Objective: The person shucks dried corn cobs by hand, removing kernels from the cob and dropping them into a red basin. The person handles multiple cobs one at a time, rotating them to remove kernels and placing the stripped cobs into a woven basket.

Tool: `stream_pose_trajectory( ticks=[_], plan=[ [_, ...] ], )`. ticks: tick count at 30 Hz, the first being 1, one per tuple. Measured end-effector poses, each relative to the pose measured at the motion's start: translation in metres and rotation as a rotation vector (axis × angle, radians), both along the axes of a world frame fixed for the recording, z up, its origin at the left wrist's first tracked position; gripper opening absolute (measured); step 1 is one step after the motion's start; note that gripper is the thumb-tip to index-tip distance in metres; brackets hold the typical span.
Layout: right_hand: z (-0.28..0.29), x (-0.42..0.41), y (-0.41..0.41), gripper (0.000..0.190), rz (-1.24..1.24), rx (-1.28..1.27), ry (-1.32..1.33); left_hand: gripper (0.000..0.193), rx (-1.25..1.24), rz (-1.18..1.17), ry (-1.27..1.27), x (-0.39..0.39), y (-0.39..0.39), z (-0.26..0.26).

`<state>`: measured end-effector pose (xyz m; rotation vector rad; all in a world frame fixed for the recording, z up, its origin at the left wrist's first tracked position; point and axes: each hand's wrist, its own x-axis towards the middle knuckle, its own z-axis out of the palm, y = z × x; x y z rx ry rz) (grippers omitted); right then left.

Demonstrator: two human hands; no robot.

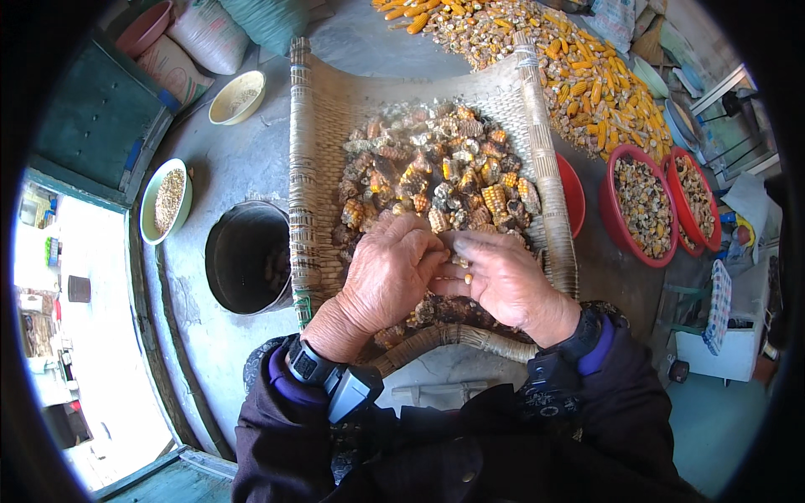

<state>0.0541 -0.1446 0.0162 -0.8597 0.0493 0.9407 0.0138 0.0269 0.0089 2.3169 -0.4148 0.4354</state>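
Note:
A woven wicker winnowing basket lies before me, heaped with broken, partly dark and mouldy-looking corn cob pieces. Over its near part, my left hand is curled, fingers bent inward, its fingertips meeting those of my right hand. My right hand is half curled, palm partly upward, with a yellow corn kernel at its fingers. Whatever lies between the fingertips is hidden. Below the hands, more dark cob pieces rest near the basket's curved rim.
A dark round bucket stands left of the basket. Beyond it are a pale green bowl of grain and a cream basin. Red basins with kernels stand at the right. Corn cobs are piled on the floor behind them.

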Motion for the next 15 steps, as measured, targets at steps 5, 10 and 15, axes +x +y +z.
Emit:
stream_pose_trajectory(
  ticks=[5,10,15],
  plan=[
    [-0.005,-0.003,0.003,0.021,0.022,-0.182,-0.126,0.011,-0.044,-0.030,0.193,-0.003,0.000,0.000],
    [-0.009,-0.001,0.001,0.016,0.035,-0.219,-0.090,0.010,-0.058,-0.026,0.191,-0.004,-0.001,0.001],
    [-0.011,-0.002,0.001,0.014,0.038,-0.204,0.016,0.011,-0.014,0.007,0.178,-0.005,-0.003,0.002]
  ],
)
